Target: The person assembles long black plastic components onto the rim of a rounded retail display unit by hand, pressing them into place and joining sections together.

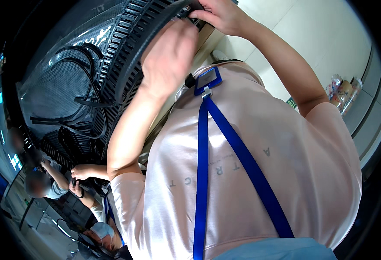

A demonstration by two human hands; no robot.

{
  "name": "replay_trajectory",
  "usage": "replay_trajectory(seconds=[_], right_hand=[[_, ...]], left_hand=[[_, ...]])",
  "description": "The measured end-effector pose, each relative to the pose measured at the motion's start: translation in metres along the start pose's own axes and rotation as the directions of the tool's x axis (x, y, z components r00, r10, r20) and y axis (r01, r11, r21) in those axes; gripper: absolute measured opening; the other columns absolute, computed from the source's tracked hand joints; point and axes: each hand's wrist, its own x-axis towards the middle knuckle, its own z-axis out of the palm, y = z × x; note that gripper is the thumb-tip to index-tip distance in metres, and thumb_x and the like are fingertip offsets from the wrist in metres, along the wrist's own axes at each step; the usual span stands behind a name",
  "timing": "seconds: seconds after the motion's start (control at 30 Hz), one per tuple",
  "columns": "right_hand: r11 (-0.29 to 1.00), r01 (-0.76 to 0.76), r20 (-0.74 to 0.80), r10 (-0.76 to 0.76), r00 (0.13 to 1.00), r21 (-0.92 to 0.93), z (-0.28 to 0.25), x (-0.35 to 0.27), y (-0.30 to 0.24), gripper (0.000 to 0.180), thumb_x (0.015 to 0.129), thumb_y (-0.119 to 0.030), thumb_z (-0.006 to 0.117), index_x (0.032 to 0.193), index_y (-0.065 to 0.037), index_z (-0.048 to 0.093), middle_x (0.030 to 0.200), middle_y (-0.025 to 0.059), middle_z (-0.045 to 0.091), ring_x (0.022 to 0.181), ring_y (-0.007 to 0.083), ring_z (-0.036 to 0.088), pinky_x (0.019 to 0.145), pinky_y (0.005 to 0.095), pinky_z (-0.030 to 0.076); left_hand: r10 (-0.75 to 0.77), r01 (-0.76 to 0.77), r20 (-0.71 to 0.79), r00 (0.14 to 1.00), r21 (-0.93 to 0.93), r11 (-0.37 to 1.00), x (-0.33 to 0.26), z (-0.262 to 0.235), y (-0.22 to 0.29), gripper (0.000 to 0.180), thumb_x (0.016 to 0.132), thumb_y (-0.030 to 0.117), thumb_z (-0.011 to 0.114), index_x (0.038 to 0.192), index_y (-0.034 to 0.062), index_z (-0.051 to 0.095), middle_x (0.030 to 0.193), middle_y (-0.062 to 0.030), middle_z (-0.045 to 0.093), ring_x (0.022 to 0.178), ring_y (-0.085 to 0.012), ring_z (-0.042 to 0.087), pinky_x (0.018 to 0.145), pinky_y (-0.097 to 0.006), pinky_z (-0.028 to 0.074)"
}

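Head view: pale tiled floor (311, 30) at upper right, co-workers (47, 184) at lower left. A black ribbed grille (125, 56) (curved, plastic-wrapped) runs lower-left to upper-right, raised before the chest. Left hand (169, 56) lies on it, fingers together; right hand (221, 15) pinches its upper rim.

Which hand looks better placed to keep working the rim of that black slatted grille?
Probably the right hand: its fingertips pinch the black slatted grille at the top edge. The left hand lies flat against the grille's curved side, more bracing than gripping.
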Motion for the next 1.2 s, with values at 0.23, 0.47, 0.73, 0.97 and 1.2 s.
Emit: replay_trajectory(seconds=[0.23,0.47,0.73,0.97,1.2], right_hand=[[1.0,0.013,0.05,-0.012,0.999,-0.003,-0.004,0.018,0.001,0.026,0.082,-0.009,0.057,0.105,0.001,0.054,0.09,0.0202,0.063,0.085,0.0337,0.062,0.074,0.0361,0.048],[0.998,-0.066,0.041,0.066,0.997,-0.002,0.001,0.025,0.001,0.02,0.081,-0.008,0.061,0.099,0.001,0.055,0.081,0.0177,0.061,0.074,0.0272,0.06,0.069,0.0358,0.047],[0.992,-0.1,0.079,0.094,0.993,0.08,-0.001,0.026,0.008,0.029,0.088,-0.024,0.057,0.103,0.001,0.057,0.084,0.017,0.062,0.078,0.0254,0.06,0.072,0.0365,0.047],[0.999,-0.038,0.073,0.036,0.997,0.025,-0.001,0.025,0.008,0.032,0.089,-0.027,0.055,0.105,0.0,0.058,0.087,0.0183,0.063,0.083,0.0303,0.062,0.075,0.0382,0.047],[0.998,0.005,0.032,-0.007,0.999,0.062,0.001,0.021,0.01,0.031,0.089,-0.026,0.055,0.105,0.0,0.058,0.09,0.0185,0.063,0.086,0.03,0.062,0.077,0.0381,0.048]], left_hand=[[0.103,-0.154,0.141,0.985,0.416,0.896,0.034,-0.025,-0.029,0.032,0.08,0.016,0.054,0.111,0.0115,0.059,0.11,-0.0038,0.056,0.107,-0.0207,0.051,0.096,-0.04,0.037],[0.261,-0.344,0.24,0.935,0.432,0.834,0.056,-0.031,-0.063,0.028,0.077,0.019,0.051,0.104,0.0127,0.06,0.101,-0.0025,0.054,0.091,-0.0198,0.05,0.076,-0.032,0.041],[0.3,-0.382,0.275,0.913,0.323,0.866,0.064,-0.03,-0.074,0.031,0.076,0.012,0.055,0.106,0.0054,0.06,0.095,-0.0032,0.057,0.086,-0.02,0.052,0.074,-0.032,0.043],[0.223,-0.229,0.055,0.973,0.209,0.951,0.04,-0.01,-0.077,0.022,0.076,0.009,0.068,0.097,0.0083,0.067,0.09,-0.0017,0.063,0.08,-0.0193,0.059,0.069,-0.029,0.049],[0.122,-0.124,0.025,0.992,0.103,0.987,0.027,-0.007,-0.067,0.024,0.074,0.008,0.07,0.098,0.0067,0.067,0.088,-0.0049,0.062,0.078,-0.0216,0.058,0.068,-0.03,0.049]])
